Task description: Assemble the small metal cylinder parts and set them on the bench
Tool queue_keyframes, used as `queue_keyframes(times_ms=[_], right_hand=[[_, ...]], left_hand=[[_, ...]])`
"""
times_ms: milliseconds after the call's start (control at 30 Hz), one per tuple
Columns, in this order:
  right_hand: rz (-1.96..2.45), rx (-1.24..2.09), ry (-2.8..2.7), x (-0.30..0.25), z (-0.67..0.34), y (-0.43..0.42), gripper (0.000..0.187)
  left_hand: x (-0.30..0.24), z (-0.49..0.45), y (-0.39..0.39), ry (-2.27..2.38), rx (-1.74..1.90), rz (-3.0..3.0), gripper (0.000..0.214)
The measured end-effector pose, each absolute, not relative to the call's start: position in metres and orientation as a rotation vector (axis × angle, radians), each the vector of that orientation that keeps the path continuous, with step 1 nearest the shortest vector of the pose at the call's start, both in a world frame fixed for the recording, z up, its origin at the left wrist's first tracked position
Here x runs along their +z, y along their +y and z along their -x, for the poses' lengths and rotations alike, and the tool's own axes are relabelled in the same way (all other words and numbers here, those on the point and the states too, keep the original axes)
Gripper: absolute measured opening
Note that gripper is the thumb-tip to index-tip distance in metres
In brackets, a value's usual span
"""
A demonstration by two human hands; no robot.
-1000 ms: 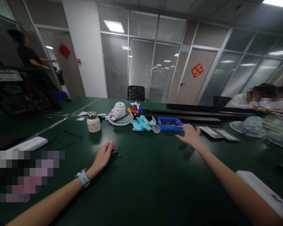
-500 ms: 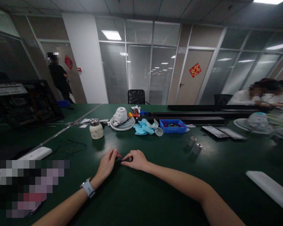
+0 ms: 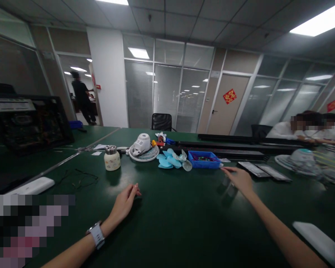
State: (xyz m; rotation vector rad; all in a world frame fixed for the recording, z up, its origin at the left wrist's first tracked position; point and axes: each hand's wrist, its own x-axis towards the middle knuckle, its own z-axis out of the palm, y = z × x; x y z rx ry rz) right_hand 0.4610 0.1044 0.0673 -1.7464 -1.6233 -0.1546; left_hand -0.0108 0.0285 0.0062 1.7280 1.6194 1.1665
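Note:
My left hand (image 3: 126,203) rests on the green tabletop, its fingers loosely curled and a little apart from the thumb. Nothing shows in it, and a watch is on that wrist. To the right, my right hand (image 3: 241,181) reaches over two short metal cylinders (image 3: 231,190), fingers stretched toward the blue tray (image 3: 205,165). The hand covers part of both cylinders, which look blurred. Whether its fingers touch them I cannot tell. Ahead of my left hand stands a cream flask with a metal lid (image 3: 112,160).
A white fan part with a grille (image 3: 143,152) and light-blue fan blades (image 3: 171,160) lie ahead. Two flat panels (image 3: 254,169) lie at the right, with a white slab (image 3: 318,238) nearer. Long black bars (image 3: 240,147) cross the back. People sit at the far right; another stands in the doorway.
My right hand has moved from beside my left hand rightward to the metal cylinders. My left hand stays nearly in place. The view has tilted up slightly; the far-left door now stands open.

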Motion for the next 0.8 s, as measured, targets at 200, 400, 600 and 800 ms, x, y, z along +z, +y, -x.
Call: queue_keyframes(times_ms=[200,400,600,800], right_hand=[[1.865,0.198,-1.606,0.051,-0.512,0.12,0.029],[1.805,0.119,-1.59,0.042,-0.511,0.128,0.031],[1.851,0.141,-1.678,0.041,-0.521,0.136,0.03],[1.826,0.032,-1.665,0.043,-0.531,0.132,0.03]], left_hand=[[0.005,0.011,0.029,1.6,1.111,-1.752,0.046],[0.003,0.013,0.03,1.606,1.097,-1.775,0.046],[0.004,0.013,0.028,1.609,1.085,-1.791,0.046],[0.005,0.012,0.028,1.613,1.072,-1.784,0.047]])
